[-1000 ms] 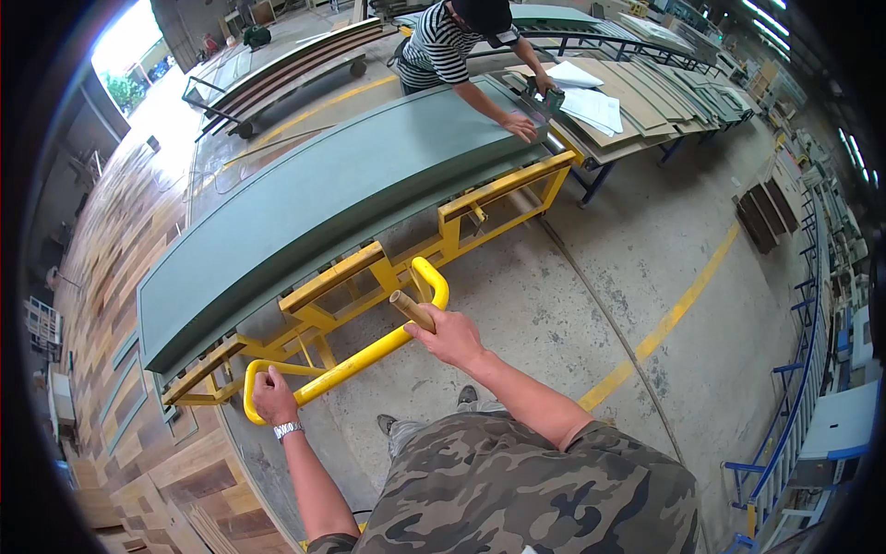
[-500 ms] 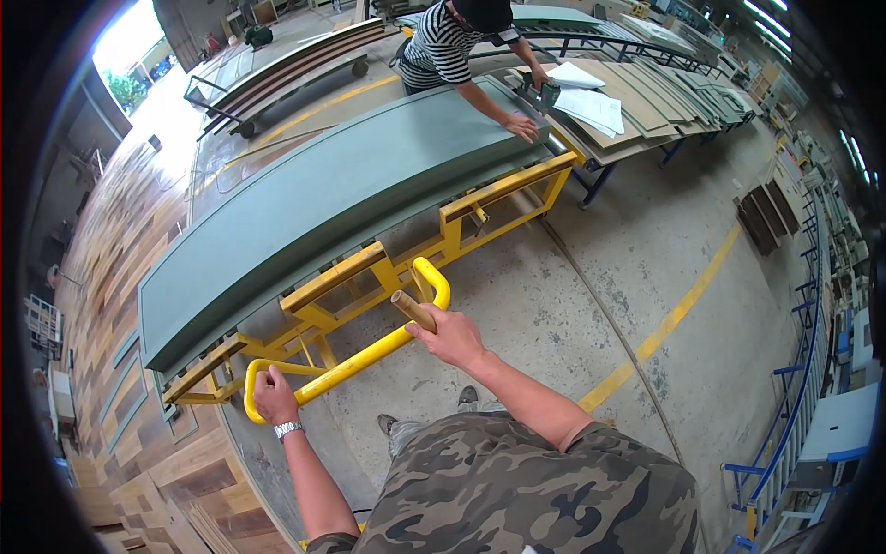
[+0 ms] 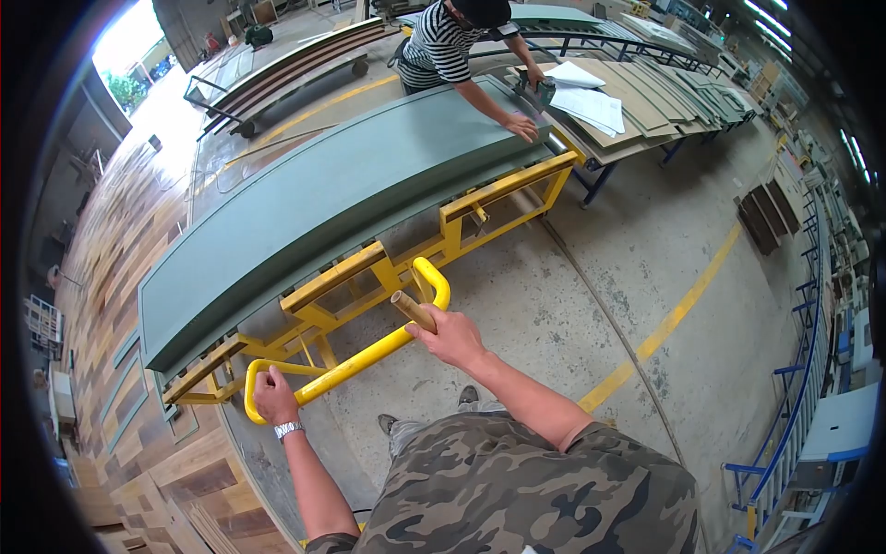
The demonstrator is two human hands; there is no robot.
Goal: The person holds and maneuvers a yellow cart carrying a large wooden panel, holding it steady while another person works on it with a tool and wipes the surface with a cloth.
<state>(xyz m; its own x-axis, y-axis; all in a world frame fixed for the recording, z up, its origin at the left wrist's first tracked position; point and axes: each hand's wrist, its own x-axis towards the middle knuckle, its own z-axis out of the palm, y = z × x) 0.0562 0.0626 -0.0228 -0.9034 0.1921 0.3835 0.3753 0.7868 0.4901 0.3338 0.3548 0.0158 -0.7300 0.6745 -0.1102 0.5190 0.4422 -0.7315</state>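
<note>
My left hand point(image 3: 275, 398) is wrapped round the left end of a yellow tubular handle point(image 3: 362, 358). My right hand point(image 3: 451, 339) grips a short brown tube point(image 3: 412, 311), which crosses over the handle near its right end. The handle belongs to a yellow roller frame point(image 3: 334, 288) in front of me. On the frame lies a long grey-green door-like panel point(image 3: 305, 194) with a raised edge.
Across the panel a person in a striped shirt point(image 3: 437, 46) rests one hand on its right end and holds a dark tool in the other. Papers point(image 3: 591, 106) lie on stacked boards at right. A loaded cart point(image 3: 286, 74) stands behind; blue roller rails point(image 3: 794, 388) run along the right.
Both my hands, the handle and the panel stay where they were. The other person's hand with the tool has shifted slightly.
</note>
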